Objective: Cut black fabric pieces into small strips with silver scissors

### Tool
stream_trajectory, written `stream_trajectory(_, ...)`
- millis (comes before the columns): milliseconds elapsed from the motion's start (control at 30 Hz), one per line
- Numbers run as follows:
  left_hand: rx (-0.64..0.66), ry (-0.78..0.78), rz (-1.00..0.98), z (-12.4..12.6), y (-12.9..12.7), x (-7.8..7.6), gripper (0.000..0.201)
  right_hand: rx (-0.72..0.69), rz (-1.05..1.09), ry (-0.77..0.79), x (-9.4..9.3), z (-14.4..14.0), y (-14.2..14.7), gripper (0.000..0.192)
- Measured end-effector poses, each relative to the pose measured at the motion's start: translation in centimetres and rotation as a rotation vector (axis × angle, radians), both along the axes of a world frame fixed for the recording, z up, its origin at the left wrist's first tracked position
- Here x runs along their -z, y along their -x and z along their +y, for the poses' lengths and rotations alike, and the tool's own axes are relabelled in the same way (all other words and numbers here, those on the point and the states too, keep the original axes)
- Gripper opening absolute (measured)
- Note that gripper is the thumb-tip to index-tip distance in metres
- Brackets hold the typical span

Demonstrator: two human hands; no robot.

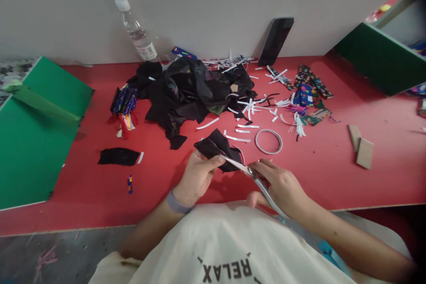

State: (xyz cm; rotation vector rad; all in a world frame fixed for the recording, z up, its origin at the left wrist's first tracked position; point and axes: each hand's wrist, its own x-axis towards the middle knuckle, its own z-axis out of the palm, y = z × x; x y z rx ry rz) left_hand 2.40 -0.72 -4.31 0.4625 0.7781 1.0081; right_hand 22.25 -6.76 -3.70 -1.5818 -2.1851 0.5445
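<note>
My left hand pinches a small piece of black fabric and holds it just above the red table. In my right hand are metal scissors, their blades pointing left into the edge of that fabric. A grey band sits on my left wrist. Both hands are close to the table's near edge, in front of my cream shirt.
A heap of black cloth lies mid-table amid white paper strips. A tape ring, patterned scraps, cardboard pieces, a black patch, a water bottle and a phone against the wall. Green boards flank both sides.
</note>
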Motion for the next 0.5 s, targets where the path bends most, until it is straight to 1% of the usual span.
stream_trajectory(67,-0.005,0.005,0.009,-0.03,0.01,0.01,0.022,-0.004,-0.009,0.0,-0.06,0.0,0.05,0.067)
stream_trajectory(267,-0.001,0.038,-0.002,0.0,-0.06,-0.09,0.022,0.0,-0.049,-0.033,-0.42,0.01,0.14,0.051)
stream_trajectory(500,0.004,0.022,0.004,-0.12,-0.01,-0.51,0.02,-0.008,-0.073,-0.032,-0.61,0.08,0.07,0.048)
